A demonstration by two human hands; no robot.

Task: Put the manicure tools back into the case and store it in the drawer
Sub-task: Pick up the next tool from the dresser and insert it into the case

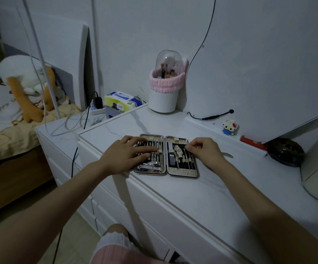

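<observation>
White dresser top (173, 187) bears the open manicure case (166, 156) under both hands, left hand (127, 156) spread flat on its strapped tools, right hand (204, 150) pinching a thin tool in its other half, which could slip its loop if pushed askew, brush holder (164, 88) beyond.
</observation>
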